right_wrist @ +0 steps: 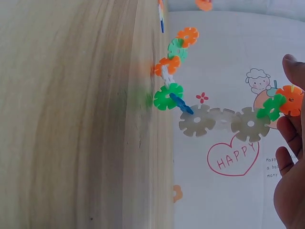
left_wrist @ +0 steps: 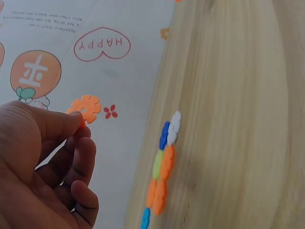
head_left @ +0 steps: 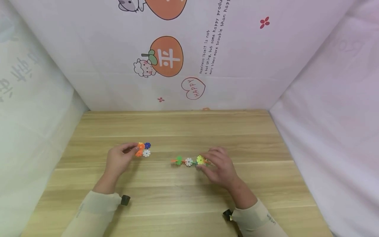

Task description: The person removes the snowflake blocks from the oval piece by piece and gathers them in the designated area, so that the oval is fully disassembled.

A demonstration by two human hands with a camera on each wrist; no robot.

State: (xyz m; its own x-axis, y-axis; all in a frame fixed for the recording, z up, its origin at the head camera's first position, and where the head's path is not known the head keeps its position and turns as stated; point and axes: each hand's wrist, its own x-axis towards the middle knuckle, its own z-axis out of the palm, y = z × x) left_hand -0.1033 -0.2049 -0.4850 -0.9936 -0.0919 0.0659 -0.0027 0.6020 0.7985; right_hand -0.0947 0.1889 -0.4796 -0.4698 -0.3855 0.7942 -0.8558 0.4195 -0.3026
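Observation:
My left hand point(head_left: 117, 161) pinches an orange notched plastic disc point(left_wrist: 92, 108) between thumb and fingertips, held up above the table in the left wrist view. Just by it in the head view lie a blue disc point(head_left: 147, 145) and a white disc point(head_left: 146, 153); the left wrist view shows several loose discs point(left_wrist: 167, 162) in two rows. My right hand point(head_left: 220, 166) holds one end of a chain of interlocked discs point(right_wrist: 251, 124). The chain hangs off the table at this end, with grey, green, blue and orange pieces. My fingers partly hide its held end.
A wooden table point(head_left: 177, 204) spans the work area. Behind it rises a white printed cloth point(head_left: 237, 82), and more white cloth point(head_left: 334, 131) hangs along both sides.

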